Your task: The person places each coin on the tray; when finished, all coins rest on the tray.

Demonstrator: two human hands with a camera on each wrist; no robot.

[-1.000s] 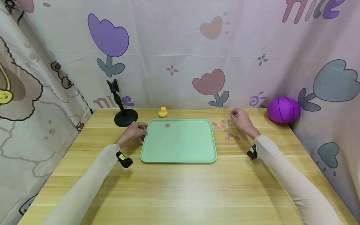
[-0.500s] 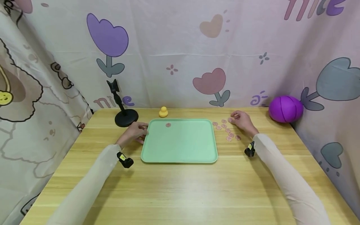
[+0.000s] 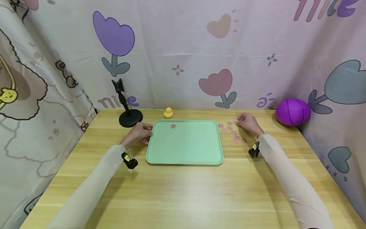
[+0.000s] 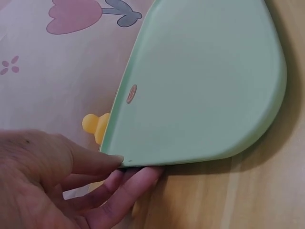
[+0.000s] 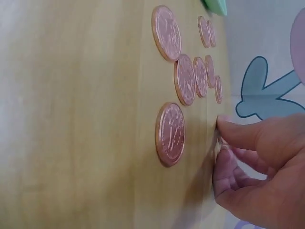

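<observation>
My left hand (image 3: 139, 132) pinches the left edge of a light green tray (image 3: 184, 146), thumb on the rim and fingers beneath, as the left wrist view shows. One copper coin (image 4: 132, 94) lies in the tray near its far side. To the tray's right, several copper coins (image 5: 170, 134) lie scattered flat on the table. My right hand (image 3: 248, 123) is down at the far end of that group. Its thumb and fingertips pinch a coin (image 3: 235, 121), mostly hidden by the fingers in the right wrist view.
A yellow rubber duck (image 3: 168, 113) stands behind the tray. At the back left is a black stand (image 3: 130, 118) with a round base. A purple ball (image 3: 293, 112) sits at the back right corner. A printed curtain (image 3: 160, 38) hangs behind the wooden table (image 3: 183, 197).
My right hand has come down slightly, and its fingertips have closed at the far coin. The left hand stays on the tray's edge. The head view has shifted a little.
</observation>
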